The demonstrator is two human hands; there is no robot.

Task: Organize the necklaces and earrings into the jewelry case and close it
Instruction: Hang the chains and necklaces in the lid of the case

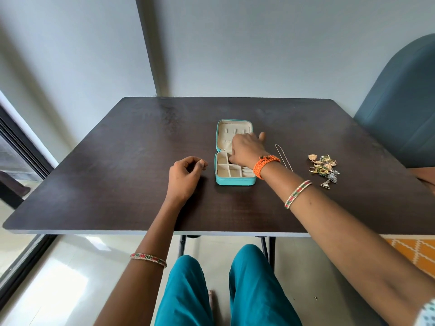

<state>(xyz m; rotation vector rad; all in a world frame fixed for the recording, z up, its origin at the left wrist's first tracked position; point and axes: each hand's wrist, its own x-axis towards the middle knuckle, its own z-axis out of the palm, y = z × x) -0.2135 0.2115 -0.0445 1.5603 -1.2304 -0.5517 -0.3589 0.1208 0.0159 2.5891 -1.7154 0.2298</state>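
Note:
A teal jewelry case (pixel 235 181) lies open on the dark table (pixel 117 161), lid flat at the far side, cream compartments toward me. My right hand (pixel 247 149) reaches over the case, fingers down inside its middle; what they hold is hidden. My left hand (pixel 186 171) rests on the table just left of the case, fingers loosely curled, holding nothing. A thin chain necklace (pixel 282 156) lies right of the case. A pile of earrings and pendants (pixel 324 168) sits farther right.
A blue upholstered chair (pixel 400 114) stands at the table's right back corner. A wall runs behind the table. A glass door frame (pixel 21 147) is on the left. An orange patterned rug (pixel 414 252) lies on the floor at right.

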